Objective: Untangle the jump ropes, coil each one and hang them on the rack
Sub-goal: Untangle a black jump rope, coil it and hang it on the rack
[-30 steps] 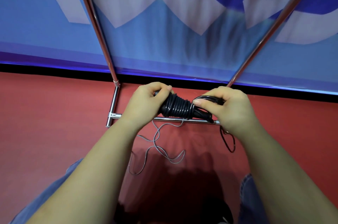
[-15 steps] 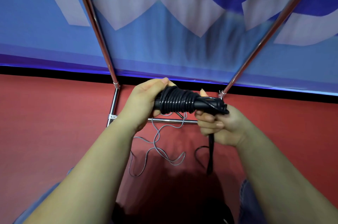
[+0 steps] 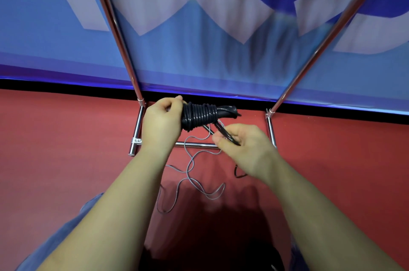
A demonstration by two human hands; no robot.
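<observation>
Head view: left hand (image 3: 160, 123) grips coiled black rope (image 3: 199, 116); right hand (image 3: 243, 149) pinches its tail (lettering unreadable).

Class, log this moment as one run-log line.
left hand: grips black rope coil | right hand: pinches its tail | grey rope: floor

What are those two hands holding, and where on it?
The left hand grips one end of the black coiled jump rope; the right hand pinches its loose tail just below the coil.
</observation>
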